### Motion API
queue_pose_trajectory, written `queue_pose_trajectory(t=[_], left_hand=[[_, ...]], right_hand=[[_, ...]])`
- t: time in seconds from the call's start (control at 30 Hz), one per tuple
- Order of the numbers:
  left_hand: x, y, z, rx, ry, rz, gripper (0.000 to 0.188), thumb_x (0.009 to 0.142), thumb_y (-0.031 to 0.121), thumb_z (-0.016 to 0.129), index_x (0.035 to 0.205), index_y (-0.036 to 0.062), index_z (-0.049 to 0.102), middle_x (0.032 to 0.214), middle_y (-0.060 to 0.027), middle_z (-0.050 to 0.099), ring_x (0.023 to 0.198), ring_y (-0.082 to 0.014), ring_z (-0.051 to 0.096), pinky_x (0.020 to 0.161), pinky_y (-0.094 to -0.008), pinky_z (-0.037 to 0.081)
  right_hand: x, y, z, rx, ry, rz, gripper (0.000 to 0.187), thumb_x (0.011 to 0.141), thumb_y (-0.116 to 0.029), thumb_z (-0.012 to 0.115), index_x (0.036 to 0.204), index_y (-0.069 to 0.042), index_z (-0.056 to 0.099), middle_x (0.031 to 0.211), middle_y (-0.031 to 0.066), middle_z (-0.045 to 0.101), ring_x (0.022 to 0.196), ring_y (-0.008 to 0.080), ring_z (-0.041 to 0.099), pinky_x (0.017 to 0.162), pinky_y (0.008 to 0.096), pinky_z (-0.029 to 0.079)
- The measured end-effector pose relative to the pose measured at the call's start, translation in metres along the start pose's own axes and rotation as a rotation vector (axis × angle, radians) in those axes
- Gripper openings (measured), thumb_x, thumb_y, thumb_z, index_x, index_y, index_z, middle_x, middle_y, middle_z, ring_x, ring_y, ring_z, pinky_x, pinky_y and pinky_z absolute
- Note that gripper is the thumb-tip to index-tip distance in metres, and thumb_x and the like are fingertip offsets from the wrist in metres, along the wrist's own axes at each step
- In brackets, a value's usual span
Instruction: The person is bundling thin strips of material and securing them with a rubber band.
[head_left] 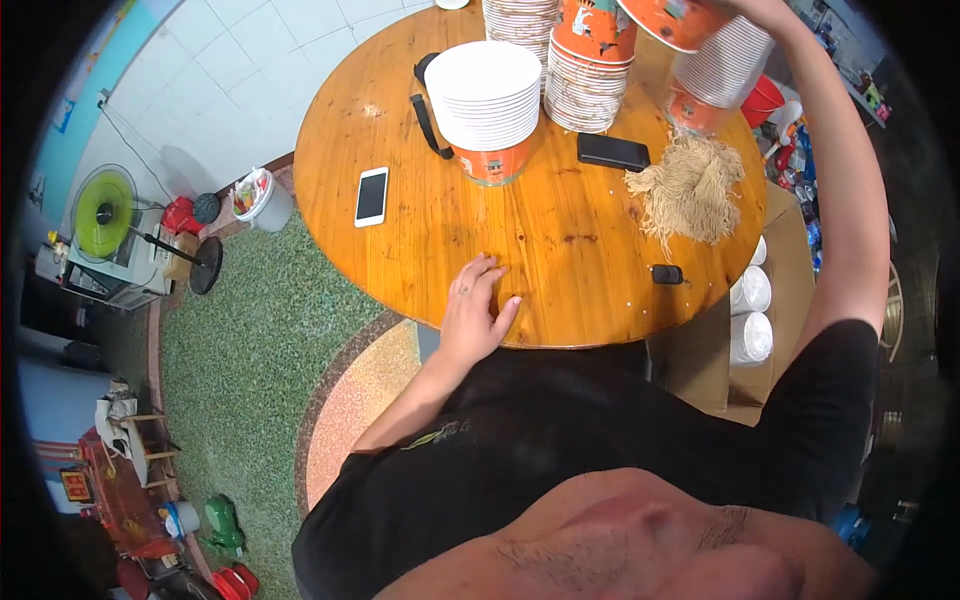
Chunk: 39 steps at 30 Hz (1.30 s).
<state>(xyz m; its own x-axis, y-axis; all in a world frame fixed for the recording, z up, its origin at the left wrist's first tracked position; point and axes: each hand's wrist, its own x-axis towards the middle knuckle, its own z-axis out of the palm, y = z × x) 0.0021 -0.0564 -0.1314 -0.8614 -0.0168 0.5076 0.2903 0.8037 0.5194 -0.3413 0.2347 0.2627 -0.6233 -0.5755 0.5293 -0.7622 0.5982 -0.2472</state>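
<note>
My left hand (474, 316) lies flat on the near edge of the round wooden table (400, 250), fingers spread and nothing in it. At the far right my right arm is stretched out. The right hand (757, 10), partly cut off by the top edge, grips an orange printed paper tub (680, 22) that is tilted. Below it leans a stack of nested white paper tubs (722, 60). Between the hands stands another stack of white tubs (485, 95), with an orange one at its bottom. Taller stacks of tubs (583, 95) rise behind it, tied with string.
A white phone (371, 197) lies at the left, a black phone (612, 151) near the middle. Beige string (697, 190) is heaped at the right, near a small black object (667, 274). A cardboard box (700, 360) holds wrapped white stacks (751, 338). A fan (104, 213) stands left.
</note>
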Motion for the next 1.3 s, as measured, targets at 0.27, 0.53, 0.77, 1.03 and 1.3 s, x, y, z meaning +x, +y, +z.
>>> queue_pose_trajectory(t=[0.27,0.53,0.77,1.03,1.3], left_hand=[[-0.001,0.004,0.001,0.068,0.020,-0.030,0.042,0.088,0.022,0.077,0.122,0.0013,0.063,0.131,-0.0183,0.060,0.132,-0.0382,0.053,0.110,-0.0493,0.042],[0.001,0.004,0.000,0.069,0.014,0.002,0.038,0.088,0.020,0.076,0.118,0.0008,0.063,0.126,-0.0172,0.062,0.128,-0.0382,0.057,0.107,-0.0482,0.044],[0.005,0.005,0.003,0.068,0.003,-0.002,0.035,0.087,0.018,0.076,0.115,0.0013,0.064,0.123,-0.0165,0.064,0.126,-0.0370,0.058,0.106,-0.0472,0.045],[0.004,0.002,0.004,0.061,0.024,-0.001,0.035,0.085,0.016,0.076,0.115,0.0012,0.064,0.121,-0.0162,0.064,0.125,-0.0373,0.059,0.105,-0.0472,0.046],[0.004,0.003,0.001,0.047,0.007,0.035,0.036,0.085,0.016,0.077,0.115,0.0004,0.064,0.117,-0.0169,0.065,0.122,-0.0378,0.060,0.104,-0.0475,0.046]], right_hand=[[0.118,0.026,0.079,-0.099,-0.130,-0.049,0.099,0.069,-0.057,0.086,0.142,0.002,0.054,0.143,0.0299,0.055,0.132,0.0404,0.055,0.115,0.0443,0.042],[0.075,0.019,0.173,-0.149,0.469,0.208,0.103,0.067,-0.056,0.088,0.141,0.006,0.052,0.136,0.0297,0.059,0.125,0.0454,0.059,0.106,0.0463,0.050],[0.050,0.020,0.216,0.219,0.587,0.308,0.116,0.062,-0.053,0.093,0.144,0.013,0.043,0.137,0.0330,0.055,0.129,0.0456,0.055,0.108,0.0468,0.048],[0.031,0.017,0.236,0.036,0.679,0.143,0.098,0.077,-0.041,0.086,0.148,0.008,0.039,0.142,0.0312,0.050,0.129,0.0455,0.053,0.111,0.0476,0.044],[-0.066,-0.122,0.279,0.073,0.171,-0.384,0.036,0.091,-0.041,0.073,0.106,-0.008,0.075,0.104,0.0106,0.075,0.105,0.0327,0.066,0.100,0.0418,0.048]])
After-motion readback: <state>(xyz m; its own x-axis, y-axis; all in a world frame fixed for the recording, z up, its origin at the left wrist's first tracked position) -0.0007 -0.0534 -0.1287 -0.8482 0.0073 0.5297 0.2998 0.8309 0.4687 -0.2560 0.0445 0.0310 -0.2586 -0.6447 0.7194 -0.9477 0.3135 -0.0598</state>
